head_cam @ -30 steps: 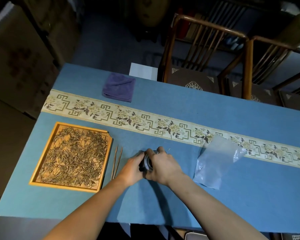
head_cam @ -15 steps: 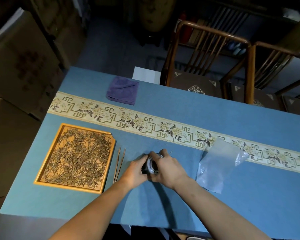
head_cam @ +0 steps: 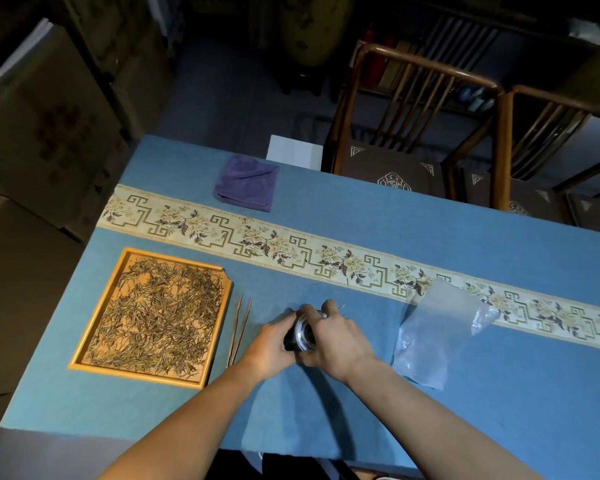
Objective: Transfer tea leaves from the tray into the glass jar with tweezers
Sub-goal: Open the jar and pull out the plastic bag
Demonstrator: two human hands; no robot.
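A: What do the 2 hands hold?

B: The left hand (head_cam: 272, 346) and right hand (head_cam: 338, 341) both close around the small clear glass jar (head_cam: 303, 332), tilted on its side just above the blue tablecloth (head_cam: 326, 410).

A: And beside them?

B: The thin brown bamboo tweezers (head_cam: 240, 329) lie untouched, just right of the yellow-rimmed rectangular tray (head_cam: 132, 370) of dry tea leaves (head_cam: 156, 317). A clear plastic bag (head_cam: 433, 332) lies to the right; farther back, a folded purple cloth (head_cam: 246, 183).
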